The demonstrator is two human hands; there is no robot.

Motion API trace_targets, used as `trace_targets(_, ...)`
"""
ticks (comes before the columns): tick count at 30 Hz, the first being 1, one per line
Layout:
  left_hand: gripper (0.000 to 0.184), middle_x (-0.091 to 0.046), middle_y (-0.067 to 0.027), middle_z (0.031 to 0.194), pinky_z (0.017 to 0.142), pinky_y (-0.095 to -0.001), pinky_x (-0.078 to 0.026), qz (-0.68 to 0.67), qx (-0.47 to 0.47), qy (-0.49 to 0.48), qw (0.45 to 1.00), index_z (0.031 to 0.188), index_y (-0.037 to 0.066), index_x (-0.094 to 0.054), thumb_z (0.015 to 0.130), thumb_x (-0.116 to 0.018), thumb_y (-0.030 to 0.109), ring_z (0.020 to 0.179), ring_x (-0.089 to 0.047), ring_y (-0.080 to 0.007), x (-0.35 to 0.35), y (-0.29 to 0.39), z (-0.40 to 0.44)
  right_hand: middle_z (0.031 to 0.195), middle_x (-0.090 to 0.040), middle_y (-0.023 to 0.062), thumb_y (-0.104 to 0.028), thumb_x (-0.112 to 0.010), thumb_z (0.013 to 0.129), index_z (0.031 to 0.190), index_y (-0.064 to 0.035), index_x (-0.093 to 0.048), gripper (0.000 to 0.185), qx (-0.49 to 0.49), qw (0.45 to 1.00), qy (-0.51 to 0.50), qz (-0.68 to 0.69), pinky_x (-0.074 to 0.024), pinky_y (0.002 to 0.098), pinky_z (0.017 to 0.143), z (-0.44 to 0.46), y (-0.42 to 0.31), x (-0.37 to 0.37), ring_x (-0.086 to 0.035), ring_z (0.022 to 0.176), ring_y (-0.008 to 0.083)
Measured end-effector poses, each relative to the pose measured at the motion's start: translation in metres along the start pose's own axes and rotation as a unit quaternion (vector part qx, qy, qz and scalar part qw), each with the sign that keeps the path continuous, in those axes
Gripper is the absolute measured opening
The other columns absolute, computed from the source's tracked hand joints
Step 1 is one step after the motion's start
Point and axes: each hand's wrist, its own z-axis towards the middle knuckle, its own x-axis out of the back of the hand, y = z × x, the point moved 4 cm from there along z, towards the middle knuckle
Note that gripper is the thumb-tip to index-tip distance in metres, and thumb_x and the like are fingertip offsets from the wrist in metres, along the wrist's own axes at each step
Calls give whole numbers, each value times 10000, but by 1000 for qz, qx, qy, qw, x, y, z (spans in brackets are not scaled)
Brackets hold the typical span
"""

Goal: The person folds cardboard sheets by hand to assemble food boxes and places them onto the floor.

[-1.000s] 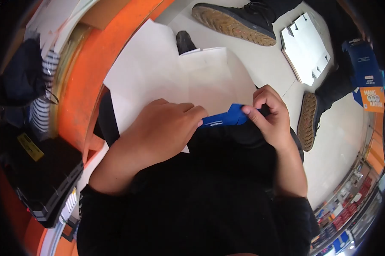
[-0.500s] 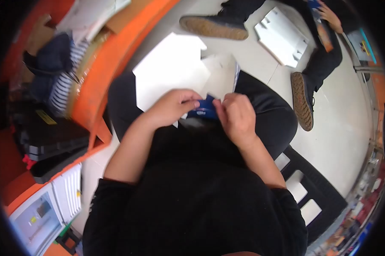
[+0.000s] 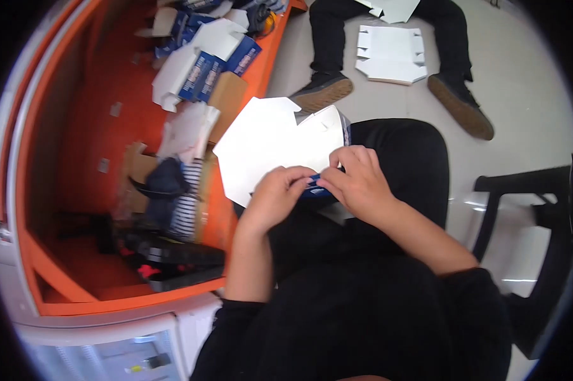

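Observation:
A cardboard box blank (image 3: pixel 261 143) lies over my lap, its white inner side up and its blue printed edge folded near me. My left hand (image 3: pixel 277 193) pinches that blue edge between thumb and fingers. Close beside it, my right hand (image 3: pixel 356 181) is closed on the same edge, thumb and index finger together. The two thumbs nearly meet over the blue strip. At the far right of the blank, a wall stands up with blue print on its outside.
An orange shelf (image 3: pixel 251 73) on the left holds blue-and-white box blanks (image 3: pixel 201 76), striped cloth and a black case (image 3: pixel 172 251). Ahead, flat white blanks (image 3: pixel 391 54) lie on the floor between another person's shoes. A black stool (image 3: pixel 531 184) stands at right.
The view has swung left, showing more of the orange shelf. My hands have come closer together on the blue edge. The other person's legs now appear at the top centre.

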Motion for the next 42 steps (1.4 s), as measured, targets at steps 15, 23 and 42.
trace_targets(15,232,-629,-117,815,743,-349,-407,260,-162,18,952,989,66,-617,761,-583,44,783,-594,-239,32,30,25,1068,-490,74,-244,-696,637,1218,-90,-462,645,45,988,-44,-144,-348,429,892,15,9,-16,-455,1035,229)
trace_targets(23,312,-531,-109,1074,832,-334,-362,144,-260,445,845,1067,55,-557,761,-601,97,953,-513,-232,101,-9,-1,1085,-474,132,-137,-724,632,1277,-26,-380,740,6,1000,3,12,-381,407,876,116,45,-34,-446,998,334)
trace_targets(42,677,-262,-177,1346,1012,-387,-233,-332,-197,492,780,1350,-3,-155,880,-454,381,1236,-297,-261,82,-41,29,1078,-425,45,-194,-788,547,893,-362,-629,416,179,984,16,-17,-382,475,934,143,1,-31,-419,1060,239)
